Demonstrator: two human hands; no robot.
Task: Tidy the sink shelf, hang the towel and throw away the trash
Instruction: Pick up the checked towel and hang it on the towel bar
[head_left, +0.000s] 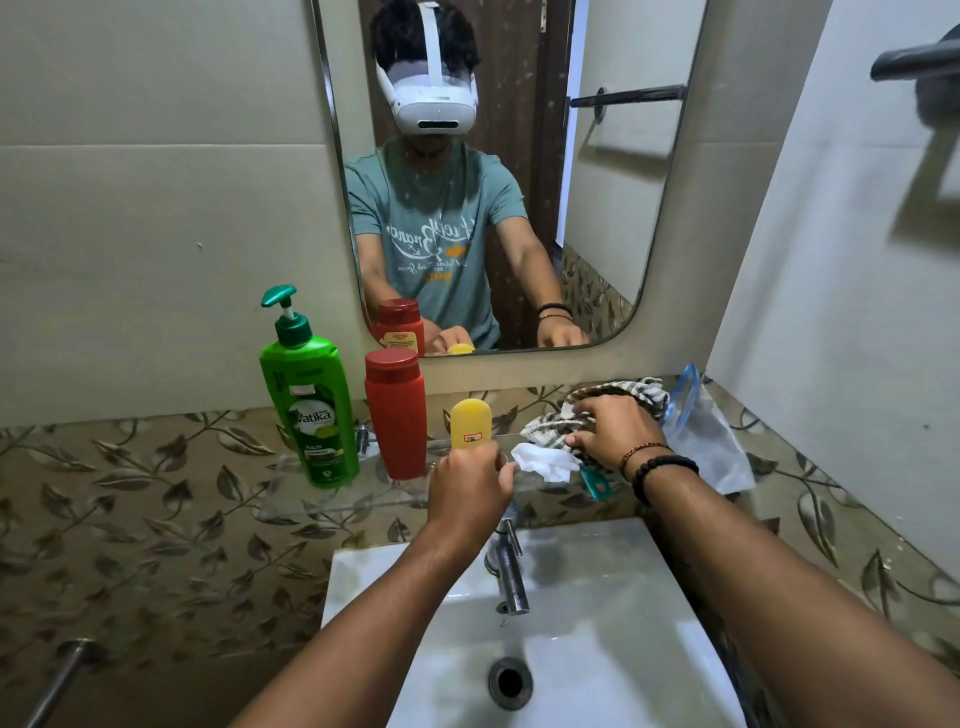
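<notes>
A clear glass shelf (332, 501) runs above the sink. On it stand a green pump bottle (309, 410) at the left, a red bottle (396, 413) beside it, and a small yellow bottle (470, 422). My left hand (467, 483) wraps the lower part of the yellow bottle. My right hand (613, 428) rests on a checked towel (623, 395) bunched on the shelf's right part, fingers curled into the cloth. A crumpled white tissue (548, 461) lies between my hands. A teal handle (595, 483) sticks out under my right wrist. A clear plastic bag (711, 441) lies at the far right.
The white sink (623, 623) with a steel tap (506, 566) sits right below the shelf. A mirror (613, 208) hangs above it. A dark towel bar (914, 60) juts from the right wall. A metal rail (62, 675) shows at lower left.
</notes>
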